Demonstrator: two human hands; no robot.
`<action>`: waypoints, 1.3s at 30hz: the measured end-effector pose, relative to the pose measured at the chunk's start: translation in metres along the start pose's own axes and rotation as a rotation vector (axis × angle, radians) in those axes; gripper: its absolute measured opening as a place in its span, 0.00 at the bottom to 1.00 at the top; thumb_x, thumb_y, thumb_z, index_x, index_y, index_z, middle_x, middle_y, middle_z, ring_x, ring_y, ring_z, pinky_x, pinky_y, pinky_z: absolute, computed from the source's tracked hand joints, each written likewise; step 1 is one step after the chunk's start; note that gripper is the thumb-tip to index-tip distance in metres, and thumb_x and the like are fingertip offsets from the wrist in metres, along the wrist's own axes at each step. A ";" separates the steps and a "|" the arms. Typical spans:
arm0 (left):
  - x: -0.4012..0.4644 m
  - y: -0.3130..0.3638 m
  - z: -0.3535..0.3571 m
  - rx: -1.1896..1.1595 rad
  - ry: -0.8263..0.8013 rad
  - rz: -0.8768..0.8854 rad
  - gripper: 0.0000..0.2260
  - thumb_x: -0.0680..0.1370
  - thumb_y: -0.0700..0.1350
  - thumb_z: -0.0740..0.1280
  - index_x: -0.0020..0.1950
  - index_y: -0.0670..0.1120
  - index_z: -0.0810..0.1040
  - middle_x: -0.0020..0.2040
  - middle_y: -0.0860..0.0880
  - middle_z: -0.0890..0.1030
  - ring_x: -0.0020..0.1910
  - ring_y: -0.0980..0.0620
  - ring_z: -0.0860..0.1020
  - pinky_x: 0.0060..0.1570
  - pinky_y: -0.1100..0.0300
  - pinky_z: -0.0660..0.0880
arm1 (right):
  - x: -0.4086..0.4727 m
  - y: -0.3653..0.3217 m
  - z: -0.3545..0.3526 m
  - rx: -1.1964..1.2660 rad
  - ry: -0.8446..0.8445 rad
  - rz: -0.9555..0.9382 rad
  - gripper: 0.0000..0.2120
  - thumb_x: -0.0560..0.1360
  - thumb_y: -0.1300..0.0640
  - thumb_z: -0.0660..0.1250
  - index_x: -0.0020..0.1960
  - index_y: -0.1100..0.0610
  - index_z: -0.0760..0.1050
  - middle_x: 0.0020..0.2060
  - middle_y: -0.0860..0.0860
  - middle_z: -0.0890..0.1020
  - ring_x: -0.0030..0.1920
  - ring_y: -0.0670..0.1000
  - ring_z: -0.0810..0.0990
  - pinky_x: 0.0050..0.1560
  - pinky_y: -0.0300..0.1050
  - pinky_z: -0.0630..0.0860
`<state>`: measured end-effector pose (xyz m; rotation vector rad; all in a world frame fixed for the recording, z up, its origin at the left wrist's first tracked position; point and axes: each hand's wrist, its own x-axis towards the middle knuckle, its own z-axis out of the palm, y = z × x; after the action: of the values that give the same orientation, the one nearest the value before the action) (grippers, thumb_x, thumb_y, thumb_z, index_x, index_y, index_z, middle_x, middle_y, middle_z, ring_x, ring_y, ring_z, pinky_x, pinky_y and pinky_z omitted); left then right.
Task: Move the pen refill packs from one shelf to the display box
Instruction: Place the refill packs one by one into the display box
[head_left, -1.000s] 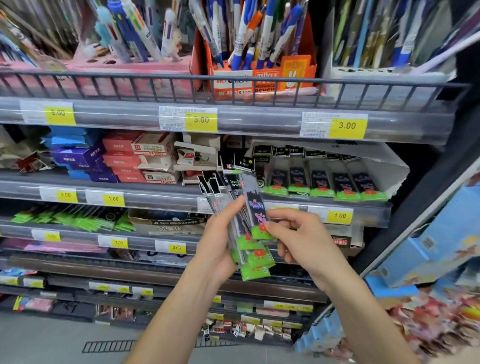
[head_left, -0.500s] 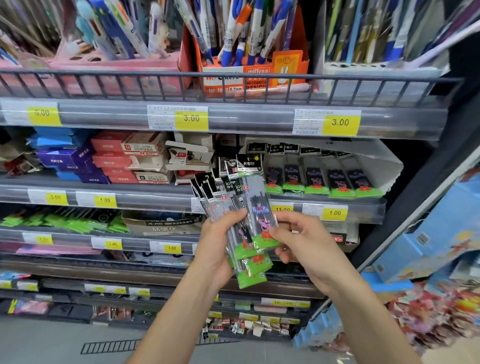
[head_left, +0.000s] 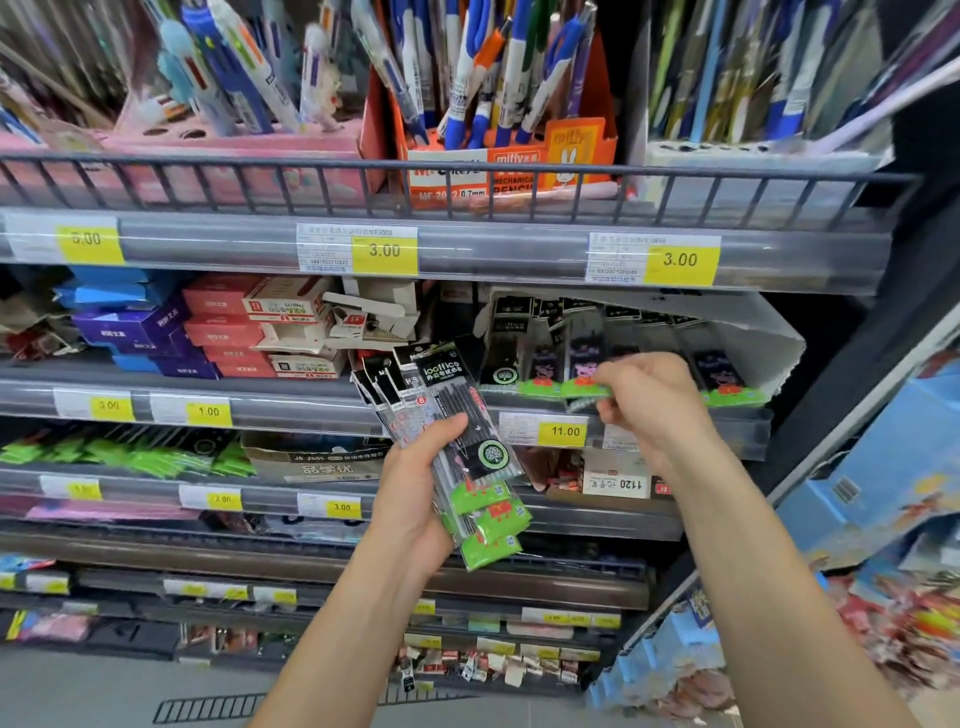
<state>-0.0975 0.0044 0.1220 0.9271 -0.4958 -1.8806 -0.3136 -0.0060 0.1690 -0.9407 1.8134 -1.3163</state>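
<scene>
My left hand (head_left: 415, 499) grips a fanned stack of pen refill packs (head_left: 457, 441), clear sleeves with black tops and green bottoms, held in front of the middle shelf. My right hand (head_left: 649, 405) is raised to the white display box (head_left: 769, 348) on the second shelf and pinches the green lower end of one refill pack (head_left: 584, 389) among the row standing in the box. Several more packs (head_left: 540, 358) lean upright in that box, partly hidden behind my right hand.
Blue, purple and red cartons (head_left: 208, 327) are stacked left of the box. Pens stand in holders (head_left: 498, 104) behind a wire rail on the top shelf. Green packs (head_left: 130, 457) lie on a lower shelf. A blue display stand (head_left: 872, 499) is at right.
My right hand took one pack off the stack in my left hand and carried it up and right to the display box. The left hand kept the stack roughly in place.
</scene>
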 end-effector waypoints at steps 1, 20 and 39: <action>0.000 -0.001 0.001 0.004 -0.004 -0.003 0.31 0.71 0.45 0.76 0.72 0.36 0.76 0.62 0.34 0.83 0.46 0.39 0.85 0.41 0.49 0.84 | 0.007 -0.004 0.007 -0.034 0.018 -0.008 0.05 0.76 0.62 0.68 0.42 0.63 0.77 0.29 0.54 0.79 0.27 0.50 0.75 0.46 0.55 0.78; 0.003 0.000 0.016 0.038 -0.083 -0.029 0.26 0.74 0.45 0.76 0.71 0.40 0.80 0.62 0.37 0.85 0.54 0.38 0.87 0.45 0.46 0.84 | 0.009 -0.026 0.021 -0.941 -0.043 -0.238 0.22 0.78 0.37 0.61 0.47 0.56 0.77 0.47 0.55 0.82 0.50 0.60 0.80 0.52 0.54 0.78; 0.012 -0.027 0.037 0.153 -0.178 0.017 0.07 0.76 0.35 0.67 0.45 0.41 0.85 0.51 0.33 0.83 0.44 0.38 0.84 0.52 0.37 0.81 | -0.081 0.046 -0.016 0.118 -0.224 -0.069 0.10 0.77 0.56 0.72 0.50 0.40 0.81 0.28 0.45 0.72 0.29 0.44 0.72 0.31 0.38 0.69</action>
<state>-0.1448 0.0047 0.1226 0.8542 -0.7611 -1.9396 -0.2941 0.0809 0.1381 -1.0496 1.5294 -1.2886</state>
